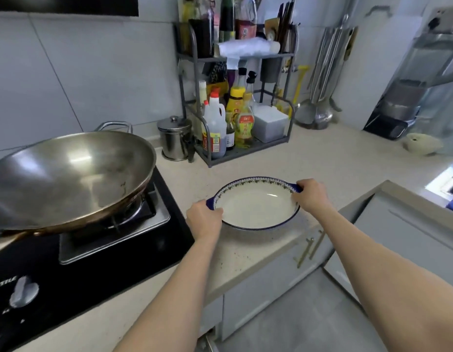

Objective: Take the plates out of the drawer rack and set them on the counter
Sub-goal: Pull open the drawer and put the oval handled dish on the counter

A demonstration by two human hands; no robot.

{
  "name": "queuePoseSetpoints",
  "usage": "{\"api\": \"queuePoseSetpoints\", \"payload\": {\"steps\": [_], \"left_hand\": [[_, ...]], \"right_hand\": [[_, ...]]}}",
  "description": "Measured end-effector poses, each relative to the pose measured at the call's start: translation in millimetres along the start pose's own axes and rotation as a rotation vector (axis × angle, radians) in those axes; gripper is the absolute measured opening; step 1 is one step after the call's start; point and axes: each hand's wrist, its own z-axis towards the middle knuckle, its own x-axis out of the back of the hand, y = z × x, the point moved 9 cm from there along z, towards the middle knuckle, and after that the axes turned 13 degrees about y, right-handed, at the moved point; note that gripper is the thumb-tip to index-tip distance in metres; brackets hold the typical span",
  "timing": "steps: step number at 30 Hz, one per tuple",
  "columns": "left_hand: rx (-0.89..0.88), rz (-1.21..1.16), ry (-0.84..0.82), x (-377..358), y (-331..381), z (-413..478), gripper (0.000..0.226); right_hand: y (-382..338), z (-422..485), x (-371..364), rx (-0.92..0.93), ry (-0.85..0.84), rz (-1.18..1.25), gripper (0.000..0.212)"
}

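Plate: your 2 hands carry 1 deep white plate (pixel 256 207) with a patterned blue rim and a blue lug at each end. It sits low over the front part of the surface (pixel 334 158), just right of the hob. It is tilted a little, the far rim higher. A shadow lies under its near edge, and you cannot tell whether the base touches the surface.
Left hand: your left hand (pixel 204 219) grips the plate's left lug, with the thumb on top of the rim and the fingers curled beneath.
Right hand: your right hand (pixel 311 195) grips the right lug, its fingers wrapped over the blue edge.
Hob: the black hob (pixel 106 250) is to your left, with a large steel wok (pixel 68 174) on the burner and a grey knob (pixel 23 292) at the front.
Back of surface: a lidded steel canister (pixel 175 138) stands beside a grey 2-tier rack (pixel 235 97) full of bottles.
Below: 2 brass cabinet handles (pixel 309 247) show under the surface's edge, near the plate.
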Motion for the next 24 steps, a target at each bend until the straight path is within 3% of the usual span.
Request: {"api": "queuePoseSetpoints", "payload": {"steps": [7, 17, 24], "left_hand": [[0.137, -0.163, -0.004, -39.8, -15.6, 26.3, 0.005], [0.173, -0.138, 0.001, -67.3, -23.8, 32.8, 0.012], [0.249, -0.178, 0.01, -74.6, -26.9, 34.1, 0.004]], "right_hand": [[7.2, 45.1, -44.5, 0.016, -0.025, 0.044, 0.039], [21.0, 61.7, -69.5, -0.02, -0.034, 0.063, 0.043], [26.5, 69.6, -74.4, -0.033, -0.017, 0.076, 0.044]]}}
